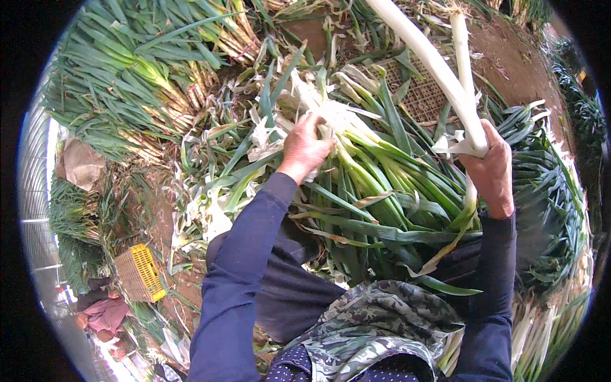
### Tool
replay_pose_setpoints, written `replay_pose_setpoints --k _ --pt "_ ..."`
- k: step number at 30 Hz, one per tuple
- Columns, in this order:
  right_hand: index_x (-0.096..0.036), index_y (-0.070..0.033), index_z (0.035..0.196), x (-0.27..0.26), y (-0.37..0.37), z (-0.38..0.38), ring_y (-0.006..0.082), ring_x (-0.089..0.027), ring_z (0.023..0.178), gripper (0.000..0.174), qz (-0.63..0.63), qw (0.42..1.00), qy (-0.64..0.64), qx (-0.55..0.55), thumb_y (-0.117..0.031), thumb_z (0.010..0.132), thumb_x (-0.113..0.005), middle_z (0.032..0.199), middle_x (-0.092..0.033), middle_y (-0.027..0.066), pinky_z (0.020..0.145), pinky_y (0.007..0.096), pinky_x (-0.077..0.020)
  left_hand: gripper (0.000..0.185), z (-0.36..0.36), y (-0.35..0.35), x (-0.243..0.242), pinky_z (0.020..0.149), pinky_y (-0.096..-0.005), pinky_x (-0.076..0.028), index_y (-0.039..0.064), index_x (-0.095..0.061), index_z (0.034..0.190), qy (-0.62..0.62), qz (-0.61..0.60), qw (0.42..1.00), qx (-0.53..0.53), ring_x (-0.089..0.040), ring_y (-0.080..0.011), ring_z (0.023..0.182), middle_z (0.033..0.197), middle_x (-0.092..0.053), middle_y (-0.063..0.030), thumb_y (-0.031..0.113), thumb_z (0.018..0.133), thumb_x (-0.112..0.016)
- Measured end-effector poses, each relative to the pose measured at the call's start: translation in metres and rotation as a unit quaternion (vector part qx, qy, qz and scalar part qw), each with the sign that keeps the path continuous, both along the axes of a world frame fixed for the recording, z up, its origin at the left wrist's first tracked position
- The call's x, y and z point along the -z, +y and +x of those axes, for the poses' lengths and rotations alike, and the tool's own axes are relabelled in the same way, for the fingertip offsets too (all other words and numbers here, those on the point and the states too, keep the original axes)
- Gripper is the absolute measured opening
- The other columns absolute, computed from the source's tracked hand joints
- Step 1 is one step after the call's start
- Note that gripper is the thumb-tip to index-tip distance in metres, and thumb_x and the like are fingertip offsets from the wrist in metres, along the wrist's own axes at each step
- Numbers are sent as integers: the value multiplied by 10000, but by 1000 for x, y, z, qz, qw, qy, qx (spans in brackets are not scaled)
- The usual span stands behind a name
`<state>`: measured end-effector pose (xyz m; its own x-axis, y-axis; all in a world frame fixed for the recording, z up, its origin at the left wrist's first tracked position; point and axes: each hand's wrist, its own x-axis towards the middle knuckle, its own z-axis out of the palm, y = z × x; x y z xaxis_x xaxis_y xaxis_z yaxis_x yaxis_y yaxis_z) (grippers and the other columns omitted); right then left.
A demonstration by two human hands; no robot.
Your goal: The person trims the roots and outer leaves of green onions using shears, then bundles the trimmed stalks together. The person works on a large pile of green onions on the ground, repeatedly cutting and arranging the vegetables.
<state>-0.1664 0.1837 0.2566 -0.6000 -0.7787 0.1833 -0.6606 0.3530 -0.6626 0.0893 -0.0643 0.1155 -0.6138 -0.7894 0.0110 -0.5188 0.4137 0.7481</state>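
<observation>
Long-stalked leeks or large green onions lie in a loose pile (382, 172) across my lap, leaves towards me. My right hand (489, 167) is closed around thick white stalks (441, 79) that rise above the fist and cross; green leaves hang below it. At the pile's white end, my left hand (310, 145) bends its fingers against pale, papery outer layers (334, 112). Whether it grips a piece there is hard to tell, as the fingertips are partly hidden among the stalks.
Tied bundles of green onions (167, 90) lie at upper left, more stalks (544, 191) at right. A woven crate (422, 90) stands beyond the pile, a yellow crate (152, 272) at lower left. Peeled scraps (210, 215) cover the soil. Another person (105, 313) is at far lower left.
</observation>
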Motion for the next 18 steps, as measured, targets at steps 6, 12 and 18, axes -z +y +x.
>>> replay_pose_setpoints --k 6,12,18 --pt "-663 -49 1050 14 0 -11 215 -722 785 324 -15 998 -53 -31 -70 743 -762 861 -726 137 729 336 -546 490 -26 -4 20 1079 -457 -445 102 -688 1166 -111 -209 955 181 -558 -328 1271 1282 -634 -118 209 705 -812" --pt "-661 -26 1056 16 19 -38 123 -680 779 326 -25 995 -94 23 -44 747 -765 855 -730 64 743 302 -547 239 -25 -26 -6 726 -387 -536 27 -715 894 -120 37 977 175 -681 -272 734 828 -727 -108 231 794 -790" --pt "-655 -11 1082 19 33 -51 75 -600 795 318 -70 987 -141 22 -10 768 -707 872 -690 33 740 259 -505 175 57 -105 -42 675 -242 -491 57 -686 1063 301 238 922 57 -592 -94 748 824 -640 9 206 974 -654"
